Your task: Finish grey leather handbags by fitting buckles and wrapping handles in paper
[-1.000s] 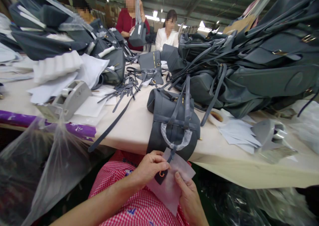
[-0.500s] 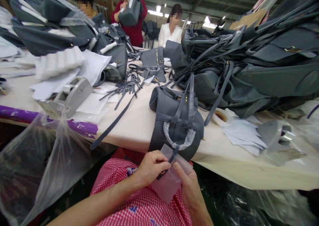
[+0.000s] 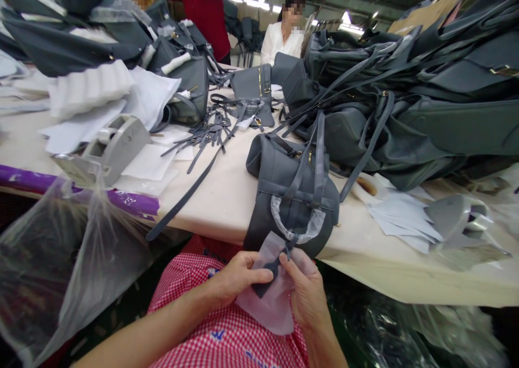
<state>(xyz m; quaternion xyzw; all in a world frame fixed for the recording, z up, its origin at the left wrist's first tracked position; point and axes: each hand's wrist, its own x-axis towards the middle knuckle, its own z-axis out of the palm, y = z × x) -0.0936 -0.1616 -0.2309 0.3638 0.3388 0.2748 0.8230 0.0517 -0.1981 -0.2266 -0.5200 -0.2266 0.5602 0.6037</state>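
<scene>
A dark grey backpack (image 3: 265, 211) lies at the table's front edge, its carrying loop (image 3: 314, 227) wrapped in clear film. From that loop a dark leather hang tag (image 3: 263, 288) dangles on a narrow strap. My left hand (image 3: 239, 276) is closed on the tag, thumb pressed on its face. With thumb and fingers, my right hand (image 3: 306, 289) pinches the tag's strap together with a translucent sheet (image 3: 270, 314). This thin sheet lies behind the tag, over my lap, and part of it shows above my fingers.
Tape dispensers stand left (image 3: 113, 146) and right (image 3: 460, 222), near white paper slips (image 3: 403, 219). Grey bags pile up on the right (image 3: 458, 125) and left (image 3: 81, 38). Loose straps (image 3: 214, 127) lie mid-table. A plastic bag (image 3: 101, 260) hangs at the left edge. Co-workers are beyond the table.
My left thumb has slid onto the tag's face, which now shows plain and dark, without the orange mark. The translucent sheet has shifted and creased. The view has tilted down slightly.
</scene>
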